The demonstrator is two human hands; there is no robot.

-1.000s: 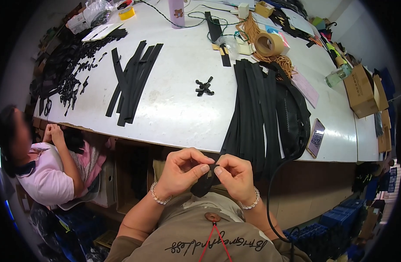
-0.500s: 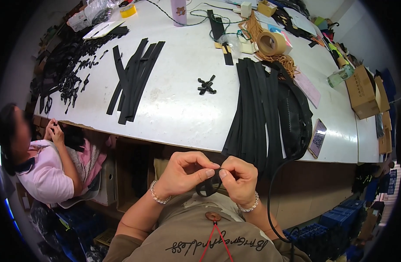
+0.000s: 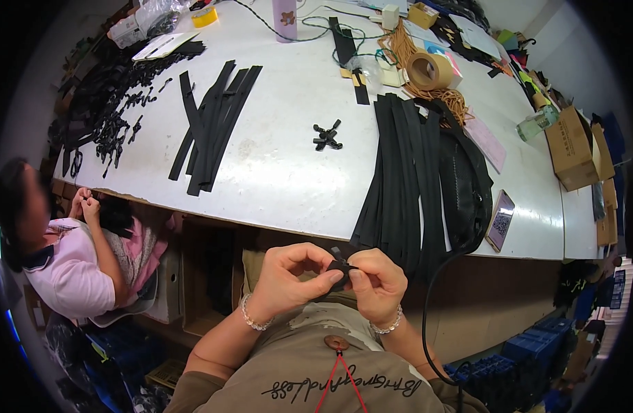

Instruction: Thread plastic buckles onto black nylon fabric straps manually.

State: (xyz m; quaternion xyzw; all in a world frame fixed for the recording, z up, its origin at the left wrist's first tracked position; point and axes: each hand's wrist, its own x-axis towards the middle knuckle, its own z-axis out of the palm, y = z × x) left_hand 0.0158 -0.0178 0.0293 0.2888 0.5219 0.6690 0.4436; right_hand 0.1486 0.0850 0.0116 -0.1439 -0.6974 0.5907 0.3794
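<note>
Between my two hands, just off the table's near edge, is a small piece of black strap point(image 3: 340, 266), bent or looped, with a darker end sticking up. My left hand point(image 3: 299, 270) pinches it between thumb and index finger. Opposite, my right hand point(image 3: 377, 279) grips its other side in a thumb pinch. My fingers cover part of it, so its exact form is hidden. On the table ahead lies a little pile of black zipper-pull-like pieces point(image 3: 327, 135). A fan of long black strips point(image 3: 402, 179) hangs over the edge beside my right hand.
Another bundle of black strips point(image 3: 213, 131) lies left of centre on the white table point(image 3: 282, 186). A black bag point(image 3: 464, 186), a phone point(image 3: 501, 220) and a tape roll point(image 3: 429, 70) are at the right. A co-worker point(image 3: 75, 261) sits at the left, hands together.
The hanging black loop below my fingers has been drawn up, and a strap end now sticks up between them. My hands stay close together in nearly the same place.
</note>
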